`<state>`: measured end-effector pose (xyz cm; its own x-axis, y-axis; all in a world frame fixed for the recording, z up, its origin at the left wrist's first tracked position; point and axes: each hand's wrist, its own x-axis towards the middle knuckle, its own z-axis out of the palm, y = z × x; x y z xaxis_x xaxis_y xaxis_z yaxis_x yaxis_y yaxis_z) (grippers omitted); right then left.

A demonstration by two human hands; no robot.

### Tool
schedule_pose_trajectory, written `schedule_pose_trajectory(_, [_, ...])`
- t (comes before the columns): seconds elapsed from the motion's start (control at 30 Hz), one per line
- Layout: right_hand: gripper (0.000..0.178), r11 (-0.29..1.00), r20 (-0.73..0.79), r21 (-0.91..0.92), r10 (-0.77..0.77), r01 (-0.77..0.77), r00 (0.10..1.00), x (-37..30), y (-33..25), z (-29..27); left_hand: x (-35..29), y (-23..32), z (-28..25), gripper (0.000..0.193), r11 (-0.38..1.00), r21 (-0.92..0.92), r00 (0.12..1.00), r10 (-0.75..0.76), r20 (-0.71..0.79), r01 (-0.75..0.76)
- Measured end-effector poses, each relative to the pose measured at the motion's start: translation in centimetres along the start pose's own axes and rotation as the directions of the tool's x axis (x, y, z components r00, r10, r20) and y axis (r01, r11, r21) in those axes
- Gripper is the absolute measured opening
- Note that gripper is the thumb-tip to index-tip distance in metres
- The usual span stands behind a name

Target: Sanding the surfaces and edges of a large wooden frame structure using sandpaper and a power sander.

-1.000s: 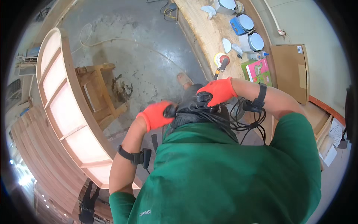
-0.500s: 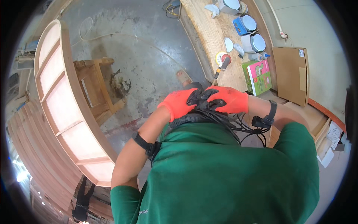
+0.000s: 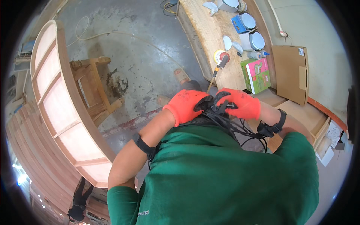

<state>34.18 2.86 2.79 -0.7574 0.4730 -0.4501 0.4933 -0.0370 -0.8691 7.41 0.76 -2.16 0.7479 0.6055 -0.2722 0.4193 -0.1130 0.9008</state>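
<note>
Dial reference: hub at the hands, 12 o'clock straight ahead of the wearer.

Hand state: I view the gloved left hand with its fingers curled inward at the waist, and the gloved right hand with its fingers bent toward it. The two are near each other. I cannot tell whether either is clenched on anything; the black glove tips merge with the black material between them.

Hazards, by my judgement:
1. Snagging. The black cables hang in loose loops at 5 o'clock. A sideways turn could catch a loop on the right arm or its black strap at 4 o'clock and strain a connection.
2. Pinching. A cable or a fold of the green shirt could become trapped at the black waistband, because the fingers hide the working point from me.
3. Entanglement. The sander lies at 12 o'clock on the tabletop, and its hose runs down close to the hands. A step forward could bring cables and hose together.

Appearance: the cables are thin, dark and flexible, bunched at the front of the waist and spreading toward 4 and 5 o'clock, where they gather in a tangle. The waistband is black and textured, and lies across the wearer's front at 7 o'clock, just above the shirt's gathered folds.
</note>
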Motion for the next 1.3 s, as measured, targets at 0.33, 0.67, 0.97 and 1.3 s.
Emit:
schedule_pose_trajectory(0.33, [0.029,0.992,-0.13,0.108,0.083,-0.069,0.988,0.2,2.3,0.6,-0.8,-0.5,0.9,0.044,0.981,0.115,0.987,0.161,-0.015,-0.158])
schedule_pose_trajectory(0.67, [0.025,0.996,-0.153,0.045,0.089,-0.083,0.984,0.6,2.1,0.2,0.6,2.4,0.9,0.067,0.954,0.298,0.999,-0.03,0.029,0.02])
schedule_pose_trajectory(0.97, [0.023,0.991,-0.118,0.024,0.135,-0.133,0.984,0.2,1.5,-0.4,1.8,2.7,1.0,0.053,0.893,0.415,0.978,0.108,0.18,-0.175])
schedule_pose_trajectory(1.3, [0.025,0.984,-0.111,-0.031,0.169,-0.173,0.979,0.8,1.8,-0.9,0.8,2.3,0.3,0.052,0.929,0.342,0.977,0.071,0.202,-0.138])
